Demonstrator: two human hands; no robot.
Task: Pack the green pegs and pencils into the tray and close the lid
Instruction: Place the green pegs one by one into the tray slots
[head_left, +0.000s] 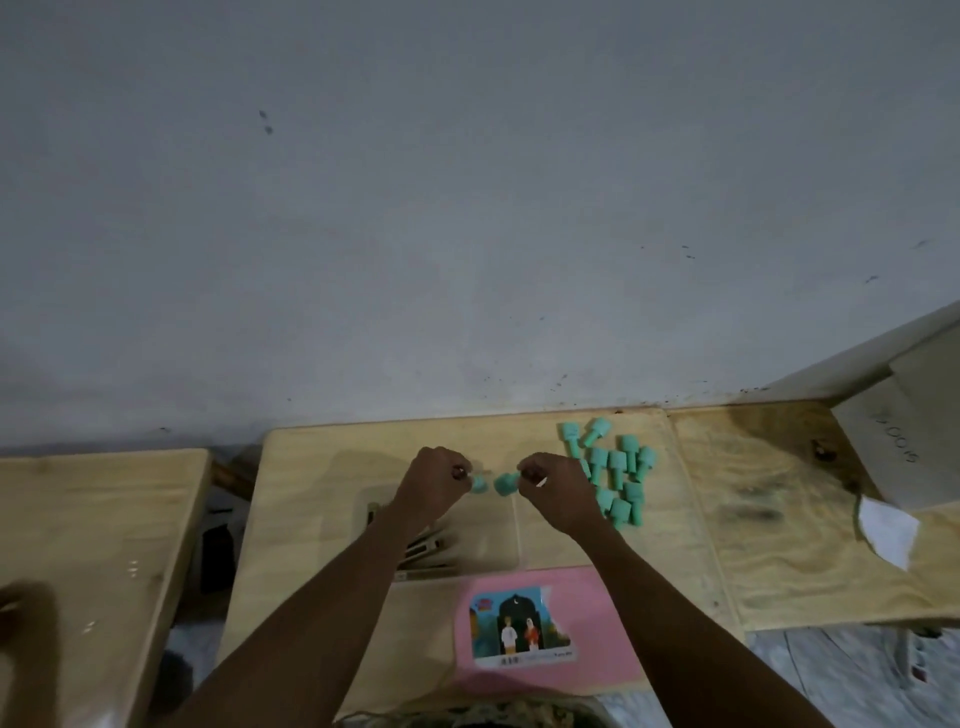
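A clear plastic tray (498, 540) lies in the middle of the wooden table (311, 519), with dark pencils (423, 545) inside its left part, partly hidden by my left arm. My left hand (434, 483) pinches one green peg (478, 484) above the tray's far edge. Just to its right, my right hand (556, 486) pinches another green peg (506, 483). The two pegs nearly touch. A heap of several green pegs (615, 470) lies on the table right of my right hand. The pink lid (545, 629) with a picture sticker lies nearer to me.
A second wooden table (93, 545) stands to the left across a gap. A wooden board (769, 519) adjoins on the right, carrying a white paper scrap (885, 530) and a grey box (904, 441). A grey wall rises right behind the tables.
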